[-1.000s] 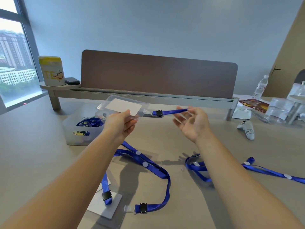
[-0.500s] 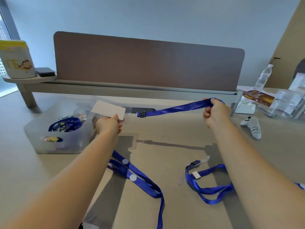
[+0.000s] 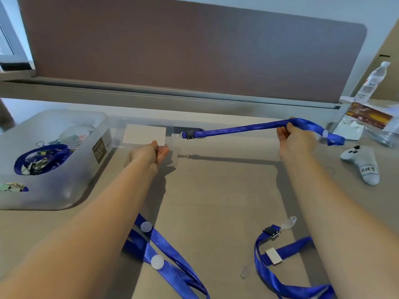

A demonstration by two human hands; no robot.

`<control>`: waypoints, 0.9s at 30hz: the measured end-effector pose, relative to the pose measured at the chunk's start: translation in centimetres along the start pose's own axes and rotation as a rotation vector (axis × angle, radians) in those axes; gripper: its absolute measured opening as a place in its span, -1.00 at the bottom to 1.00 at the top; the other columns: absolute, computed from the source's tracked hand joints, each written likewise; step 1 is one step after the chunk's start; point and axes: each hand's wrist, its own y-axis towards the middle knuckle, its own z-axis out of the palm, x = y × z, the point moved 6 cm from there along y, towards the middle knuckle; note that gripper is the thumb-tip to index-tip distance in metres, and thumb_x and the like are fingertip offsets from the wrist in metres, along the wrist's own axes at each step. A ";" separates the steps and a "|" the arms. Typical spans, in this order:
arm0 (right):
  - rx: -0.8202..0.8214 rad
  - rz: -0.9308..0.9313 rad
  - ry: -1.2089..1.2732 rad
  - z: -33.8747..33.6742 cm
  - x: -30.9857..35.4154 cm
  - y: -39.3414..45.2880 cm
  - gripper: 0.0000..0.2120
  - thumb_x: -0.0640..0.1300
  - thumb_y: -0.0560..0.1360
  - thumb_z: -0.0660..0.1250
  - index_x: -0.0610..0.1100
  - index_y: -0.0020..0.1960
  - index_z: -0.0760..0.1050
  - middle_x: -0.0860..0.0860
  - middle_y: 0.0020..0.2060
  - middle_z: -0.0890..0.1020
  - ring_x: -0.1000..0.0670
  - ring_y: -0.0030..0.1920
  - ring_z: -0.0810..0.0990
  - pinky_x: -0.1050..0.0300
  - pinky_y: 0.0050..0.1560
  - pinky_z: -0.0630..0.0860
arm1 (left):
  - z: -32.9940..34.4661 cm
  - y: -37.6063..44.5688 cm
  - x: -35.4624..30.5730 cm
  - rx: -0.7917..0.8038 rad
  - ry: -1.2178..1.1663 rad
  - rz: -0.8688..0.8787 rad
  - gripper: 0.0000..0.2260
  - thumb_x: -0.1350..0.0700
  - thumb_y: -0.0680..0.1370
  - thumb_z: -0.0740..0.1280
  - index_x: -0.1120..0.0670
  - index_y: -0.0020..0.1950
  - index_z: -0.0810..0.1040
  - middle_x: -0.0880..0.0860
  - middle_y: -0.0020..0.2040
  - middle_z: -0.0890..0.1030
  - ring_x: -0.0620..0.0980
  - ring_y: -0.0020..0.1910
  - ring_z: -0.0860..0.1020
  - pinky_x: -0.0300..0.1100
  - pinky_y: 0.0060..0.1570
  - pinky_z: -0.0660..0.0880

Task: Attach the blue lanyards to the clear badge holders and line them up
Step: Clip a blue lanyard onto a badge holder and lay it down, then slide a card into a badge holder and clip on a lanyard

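Note:
My left hand [image 3: 149, 155] pinches the near edge of a clear badge holder [image 3: 144, 134] with a white card inside, low over the far part of the table beside the plastic box. A blue lanyard [image 3: 244, 128] is clipped to the holder's right end by a black clasp [image 3: 190, 134] and stretches taut to the right. My right hand [image 3: 293, 139] is closed on that strap, whose loop hangs past the fingers. Two more blue lanyards lie near me: one [image 3: 168, 251] under my left forearm, one [image 3: 278, 257] with a clear strap clip by my right forearm.
A translucent plastic box [image 3: 64, 190] with a blue lanyard and binder clips stands at the left. A brown divider panel [image 3: 183, 50] closes off the table's far side. A white game controller [image 3: 362, 162], a water bottle [image 3: 371, 82] and packets lie at the right.
Both hands have moved forward and lower toward the far table, with the lanyard stretched straighter between them. The view has shifted forward and down, so the near badge holder has left view.

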 end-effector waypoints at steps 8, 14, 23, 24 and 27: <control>-0.036 0.020 -0.908 -3.5 -4.0 0.5 -0.61 -0.10 0.61 0.06 -0.38 0.15 0.49 -0.34 0.12 0.58 -0.29 0.15 0.52 -0.02 0.15 0.40 | -1.4 1.3 0.9 -0.035 0.077 -0.075 -0.71 0.29 0.56 0.15 0.28 0.27 0.34 0.21 0.27 0.46 0.15 0.21 0.49 -0.25 -0.48 0.55; 0.248 0.168 -0.777 -2.7 -5.8 -0.8 -0.75 -0.15 0.42 0.29 -0.17 -0.38 0.32 -0.08 -0.37 0.39 -0.02 -0.30 0.40 0.11 0.05 0.42 | -1.9 -0.3 0.0 0.061 0.089 -0.071 -0.63 0.21 0.57 0.16 0.21 0.36 0.21 0.27 0.30 0.43 0.18 0.22 0.48 -0.13 -0.05 0.52; 0.480 0.132 -0.843 -0.5 -5.6 -11.4 -0.79 -0.25 0.55 0.17 -0.13 -0.25 0.41 -0.03 -0.33 0.50 0.04 -0.36 0.47 0.25 -0.35 0.43 | -6.2 -8.9 -3.6 0.198 0.981 0.407 -0.75 0.18 0.55 0.19 0.24 0.20 0.44 0.12 0.02 0.51 0.04 0.00 0.47 -0.10 0.03 0.42; 0.529 0.129 -0.878 -0.5 -5.9 -13.1 -0.83 -0.25 0.56 0.16 -0.15 -0.19 0.43 -0.03 -0.32 0.51 0.05 -0.35 0.47 0.23 -0.30 0.42 | -7.2 -10.1 -3.9 0.210 1.075 0.480 -0.75 0.19 0.54 0.21 0.24 0.19 0.46 0.12 0.01 0.52 0.03 0.00 0.48 -0.08 0.06 0.43; 0.633 0.129 -0.945 -0.6 -7.1 -17.8 -0.90 -0.27 0.57 0.15 -0.17 -0.07 0.43 -0.05 -0.28 0.52 0.05 -0.34 0.46 0.22 -0.27 0.43 | -10.7 -13.0 -4.1 0.220 1.303 0.607 -0.75 0.19 0.52 0.25 0.18 0.19 0.48 0.12 0.10 0.56 0.01 0.06 0.48 -0.04 0.19 0.40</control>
